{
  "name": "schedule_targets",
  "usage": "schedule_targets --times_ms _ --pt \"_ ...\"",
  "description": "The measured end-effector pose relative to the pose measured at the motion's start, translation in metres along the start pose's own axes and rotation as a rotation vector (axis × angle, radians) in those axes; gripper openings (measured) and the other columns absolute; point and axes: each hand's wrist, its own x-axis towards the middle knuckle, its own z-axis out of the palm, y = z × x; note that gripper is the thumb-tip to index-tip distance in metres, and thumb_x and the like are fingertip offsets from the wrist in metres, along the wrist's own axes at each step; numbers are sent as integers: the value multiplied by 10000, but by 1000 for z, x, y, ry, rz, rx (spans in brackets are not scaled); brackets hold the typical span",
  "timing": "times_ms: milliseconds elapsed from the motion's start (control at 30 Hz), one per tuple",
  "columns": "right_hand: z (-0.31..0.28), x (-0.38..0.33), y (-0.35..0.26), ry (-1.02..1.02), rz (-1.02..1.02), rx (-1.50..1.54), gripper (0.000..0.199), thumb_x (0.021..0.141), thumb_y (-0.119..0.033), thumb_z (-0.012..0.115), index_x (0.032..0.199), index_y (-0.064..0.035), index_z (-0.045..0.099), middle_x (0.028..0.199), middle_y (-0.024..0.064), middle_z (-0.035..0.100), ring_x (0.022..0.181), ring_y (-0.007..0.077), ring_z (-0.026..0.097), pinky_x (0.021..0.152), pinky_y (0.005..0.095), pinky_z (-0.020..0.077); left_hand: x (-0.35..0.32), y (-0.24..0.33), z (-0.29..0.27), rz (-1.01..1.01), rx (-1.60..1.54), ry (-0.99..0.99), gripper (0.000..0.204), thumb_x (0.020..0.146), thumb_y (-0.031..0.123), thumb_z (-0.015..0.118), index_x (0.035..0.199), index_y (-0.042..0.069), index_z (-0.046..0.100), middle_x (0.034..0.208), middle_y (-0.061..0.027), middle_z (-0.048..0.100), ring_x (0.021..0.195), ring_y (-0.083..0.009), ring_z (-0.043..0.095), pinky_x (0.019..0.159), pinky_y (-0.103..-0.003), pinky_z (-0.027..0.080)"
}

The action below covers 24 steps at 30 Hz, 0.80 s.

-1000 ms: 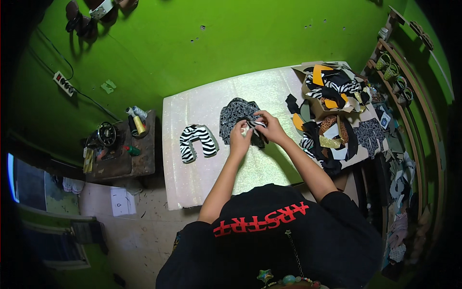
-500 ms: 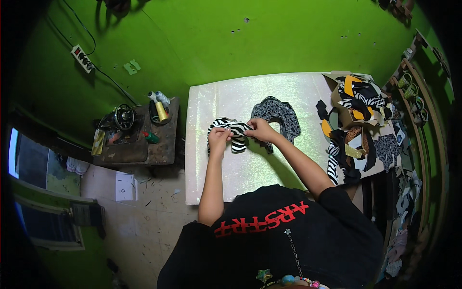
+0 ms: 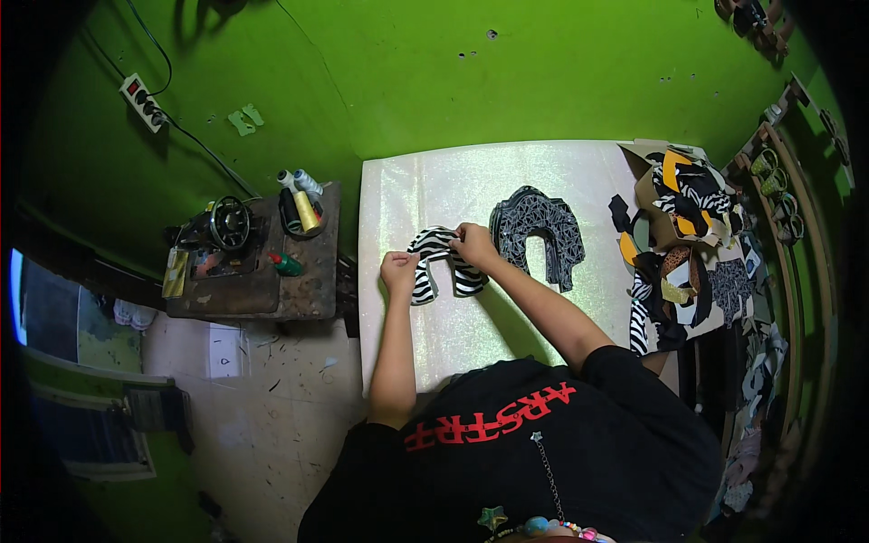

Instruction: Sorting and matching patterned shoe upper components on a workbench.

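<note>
1. Spreading below the green wall (image 3: 453, 81), the pale, shimmering surface (image 3: 389, 208) is carrying cutouts and scraps; its uncluttered front is probably giving both forearms working room.
2. The wooden sewing-machine table (image 3: 308, 282) is standing just beside the surface's left edge, likely keeping machine and thread close without crowding the cutouts.
3. The cardboard box (image 3: 646, 192) is standing at the surface's far right corner, heaped with zebra-striped, black and orange scraps; it is presumably confining offcuts, though some are lying outside it.
4. The black-and-grey U-shaped stack (image 3: 536, 213) is lying right of the hands, untouched, its opening facing the near edge; its matched outlines suggest like shapes are being kept together.
5. The zebra-striped U-shaped cutout (image 3: 434, 239) is lying left of that stack, apart from it, its legs pointing nearward. I cannot tell how many layers it has.
6. The right hand (image 3: 474, 246) is pinching the cutout's upper right curve, while the left hand (image 3: 399, 270) is gripping its left side; this two-sided hold is probably steadying the curve and lining up its edges.
7. The gold thread cone (image 3: 309, 215) is standing on the wooden table, seemingly in easy reach of the machine.
</note>
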Motion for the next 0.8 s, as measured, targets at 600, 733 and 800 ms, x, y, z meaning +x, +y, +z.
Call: schedule_targets --times_ms 600,733,800 --pt "16 -9 -3 127 139 51 241 647 -105 688 745 -3 492 774 184 541 761 352 535 685 408 438 -2 2 4 -29 329 62 218 665 172 706 802 80 564 681 -46 567 673 -220 573 632 -336 451" --pt "13 -16 7 203 51 84 196 666 -90 663 731 4 504 734 167 537 692 320 532 645 387 436 -13 11 11 5 338 41 171 702 175 644 819 78 564 717 -51 585 697 -232 580 647 -344 452" --pt "8 -23 14 205 -42 170 153 694 -84 644 712 11 525 635 109 534 564 197 517 550 309 426 -20 11 16 31 240 82 173 704 174 635 829 78 562 734 -52 593 722 -228 583 657 -344 450"
